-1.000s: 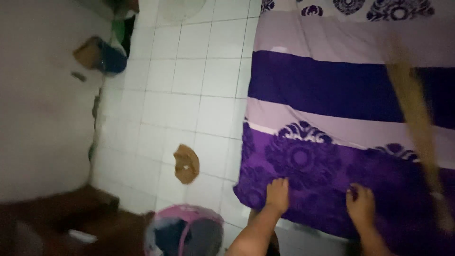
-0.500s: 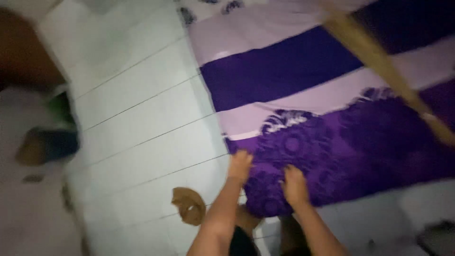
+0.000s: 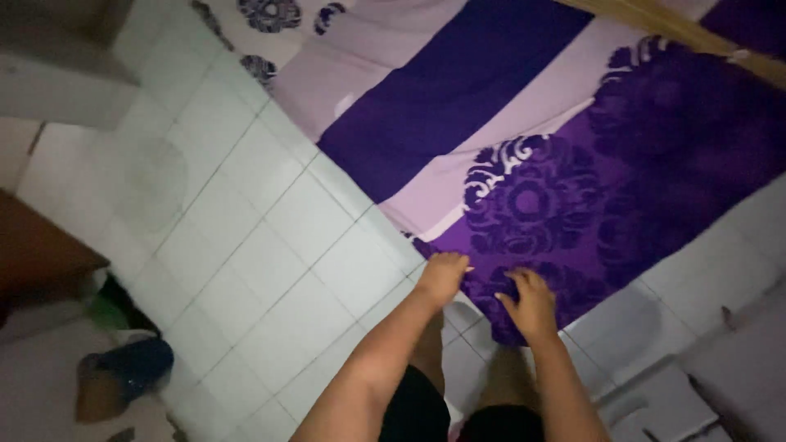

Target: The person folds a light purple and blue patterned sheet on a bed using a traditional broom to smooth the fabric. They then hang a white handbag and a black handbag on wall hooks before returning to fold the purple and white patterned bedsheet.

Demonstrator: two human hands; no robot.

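Observation:
A purple, lilac and dark blue patterned bed sheet (image 3: 524, 139) covers a low mattress on the white tiled floor. My left hand (image 3: 444, 276) pinches the sheet's near corner at its left edge. My right hand (image 3: 530, 299) lies on the same corner a little to the right, fingers curled into the cloth. Both forearms reach up from the bottom of the view. A pale wooden stick (image 3: 679, 29) lies across the sheet at the top right.
White floor tiles (image 3: 246, 237) fill the left and middle. A blue and brown object (image 3: 123, 376) sits at the lower left beside something green. A brown piece of furniture (image 3: 37, 262) is at the left edge. A pale wall base (image 3: 57, 74) is top left.
The view has swung round, so the sheet now runs diagonally. My hands have drawn closer together at the sheet's corner. The brown scrap and pink basket have left the view.

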